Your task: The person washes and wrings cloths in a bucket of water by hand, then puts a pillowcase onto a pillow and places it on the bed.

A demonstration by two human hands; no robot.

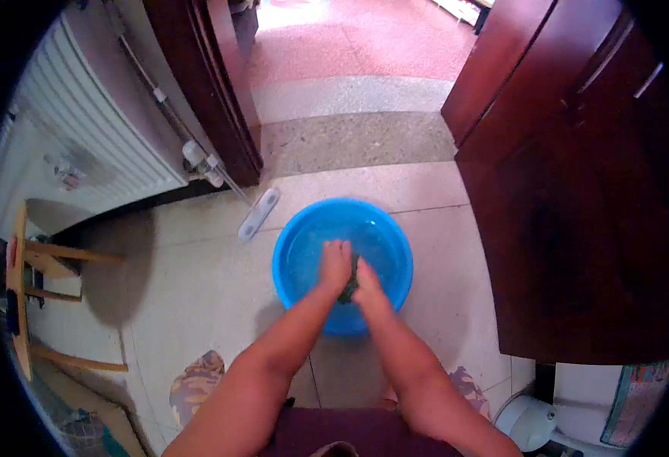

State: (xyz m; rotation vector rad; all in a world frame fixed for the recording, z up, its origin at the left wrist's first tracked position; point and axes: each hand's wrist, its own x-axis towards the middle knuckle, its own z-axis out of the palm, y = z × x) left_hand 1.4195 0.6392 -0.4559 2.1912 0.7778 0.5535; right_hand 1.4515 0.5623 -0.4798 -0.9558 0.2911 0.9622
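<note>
A round blue basin [282, 286] with water [312, 242] in it stands on the floor in front of me. Both my hands are together over its middle. Between them shows a dark green, soft-looking bundle [347, 292], perhaps cloth; its exact kind is too small and blurred to tell. My left hand [336, 263] is closed against the bundle from the left side. From the other side, my right hand [366, 282] presses on it, its fingers partly hidden.
A flat mop [260, 214] leans at the left beside a white radiator [113, 129]. A wooden stool [68, 251] lies near the left edge. To the right stands a dark red door [578, 228]. Beyond the basin, a stone threshold [357, 141] leads to a reddish floor.
</note>
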